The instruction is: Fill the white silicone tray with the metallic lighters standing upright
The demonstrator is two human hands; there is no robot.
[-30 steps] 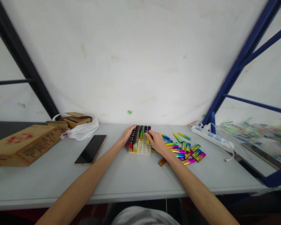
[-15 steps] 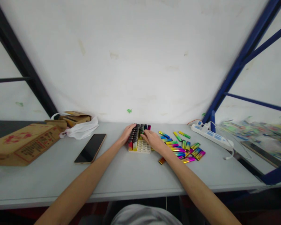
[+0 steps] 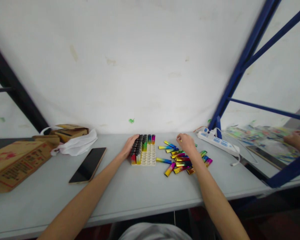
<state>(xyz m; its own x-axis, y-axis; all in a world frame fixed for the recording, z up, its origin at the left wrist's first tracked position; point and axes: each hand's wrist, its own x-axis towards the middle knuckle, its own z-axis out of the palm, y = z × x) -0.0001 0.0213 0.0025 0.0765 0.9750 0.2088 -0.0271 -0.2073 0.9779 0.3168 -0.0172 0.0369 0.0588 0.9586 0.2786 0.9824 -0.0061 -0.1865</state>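
Observation:
A white holed tray (image 3: 150, 160) stands on the table, its left part filled with upright, shiny coloured tubes with black tops (image 3: 139, 145), like lighters. Two coloured tubes stand at its far right corner, and empty holes show on the right and front. My left hand (image 3: 129, 146) is closed around the tray's left side, against the black tops. To the right lies a loose pile of shiny rainbow-coloured tubes (image 3: 182, 159). Over the far side of this pile is my right hand (image 3: 186, 142), fingers curled; what they hold, if anything, I cannot make out.
A phone (image 3: 88, 165) lies left of the tray. Further left are a cardboard box (image 3: 22, 163), a white plastic bag (image 3: 77, 143) and a smaller open box (image 3: 72, 131). A power strip (image 3: 218, 142) lies back right, beside a blue frame post. Another person's hand (image 3: 297, 140) shows far right.
My right hand has left the tray and moved right to the pile of loose tubes. My left hand stays at the tray's left side. The view has shifted slightly.

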